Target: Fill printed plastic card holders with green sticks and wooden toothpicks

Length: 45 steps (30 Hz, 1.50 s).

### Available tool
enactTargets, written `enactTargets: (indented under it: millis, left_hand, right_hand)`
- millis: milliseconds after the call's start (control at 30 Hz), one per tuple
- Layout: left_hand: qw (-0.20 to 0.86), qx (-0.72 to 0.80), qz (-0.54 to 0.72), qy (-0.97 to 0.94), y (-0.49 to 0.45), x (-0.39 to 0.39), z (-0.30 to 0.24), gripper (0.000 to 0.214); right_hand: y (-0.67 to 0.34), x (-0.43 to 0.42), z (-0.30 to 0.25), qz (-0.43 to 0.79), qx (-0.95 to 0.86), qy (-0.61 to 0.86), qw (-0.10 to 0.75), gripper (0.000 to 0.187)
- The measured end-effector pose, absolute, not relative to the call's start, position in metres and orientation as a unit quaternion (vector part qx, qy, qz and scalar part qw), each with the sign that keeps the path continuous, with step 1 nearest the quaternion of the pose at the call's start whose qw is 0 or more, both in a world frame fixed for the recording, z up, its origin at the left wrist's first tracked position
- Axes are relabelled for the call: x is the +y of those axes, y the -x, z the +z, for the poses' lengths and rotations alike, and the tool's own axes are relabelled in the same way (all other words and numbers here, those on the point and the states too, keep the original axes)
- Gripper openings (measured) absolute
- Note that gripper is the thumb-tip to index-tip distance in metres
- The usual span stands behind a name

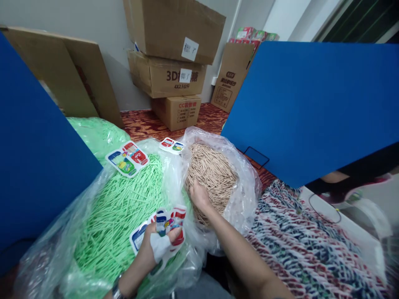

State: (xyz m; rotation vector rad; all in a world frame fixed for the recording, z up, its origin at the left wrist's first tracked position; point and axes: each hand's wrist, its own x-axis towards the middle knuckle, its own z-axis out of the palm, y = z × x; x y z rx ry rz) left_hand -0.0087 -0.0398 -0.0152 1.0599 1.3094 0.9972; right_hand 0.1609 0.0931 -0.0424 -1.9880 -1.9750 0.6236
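My left hand (pixel 150 240) is closed round a small printed packet (pixel 178 217) with bottle pictures in red and blue. Another printed packet (pixel 137 239) lies behind it over the green sticks. White material covers part of this hand; I cannot tell whether it is tape or packaging. My right hand (pixel 200 196) is at the left side of a pile of thin brown candy sticks (pixel 215 170), its fingers curled in among them and partly hidden. The brown sticks fill a clear plastic bag (pixel 247 178). Left of them, a larger open bag holds thin green candy sticks (pixel 115 220).
Two more printed packets, one upper left (pixel 127 158) and one smaller (pixel 171 145), lie on the bags' edges. Blue panels stand left (pixel 37 166) and right (pixel 311 104). Cardboard boxes (pixel 177 79) are stacked behind. A woven mat (pixel 299 241) lies at the right, near another person's arm (pixel 335 177).
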Motion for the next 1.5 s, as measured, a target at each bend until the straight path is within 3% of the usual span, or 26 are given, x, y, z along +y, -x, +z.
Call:
enactTargets:
  millis: [167,400,500,700,900,1100,1267,1433,1500]
  left_hand:
    - [0.550,0.552,0.423,-0.464,0.008,-0.039,-0.015,0.021]
    - [0.553,0.536,0.430,-0.471,0.002,-0.032,-0.005,0.016]
    - [0.542,0.535,0.436,-0.480,-0.001,-0.031,0.000,0.018]
    - [0.481,0.545,0.462,-0.507,-0.001,-0.032,-0.004,0.019]
    - [0.420,0.555,0.465,-0.547,0.001,-0.031,-0.004,0.016]
    - [0.401,0.533,0.499,-0.553,0.005,-0.028,0.012,0.009]
    - [0.430,0.521,0.495,-0.547,0.011,-0.027,0.014,0.013]
    - [0.471,0.523,0.502,-0.503,0.014,-0.029,0.011,0.017]
    - [0.479,0.532,0.498,-0.490,0.016,-0.030,0.009,0.020]
  right_hand:
    - [-0.170,0.092,-0.029,0.288,-0.665,0.646,0.240,0.030]
    - [-0.167,0.074,0.007,0.665,-0.340,0.435,0.504,0.033]
    - [-0.158,0.061,0.037,0.686,-0.312,0.366,0.545,0.033]
    - [-0.137,0.035,0.078,0.590,-0.409,0.294,0.631,0.019]
    - [-0.125,0.023,0.073,0.498,-0.543,0.311,0.600,0.015]
    - [-0.130,0.013,0.057,0.389,-0.694,0.368,0.481,0.024]
    - [-0.145,0.017,0.057,0.363,-0.726,0.351,0.467,0.052]
    - [-0.149,0.021,0.060,0.264,-0.856,0.262,0.358,0.039]
    - [-0.148,0.022,0.060,0.244,-0.844,0.292,0.378,0.041]
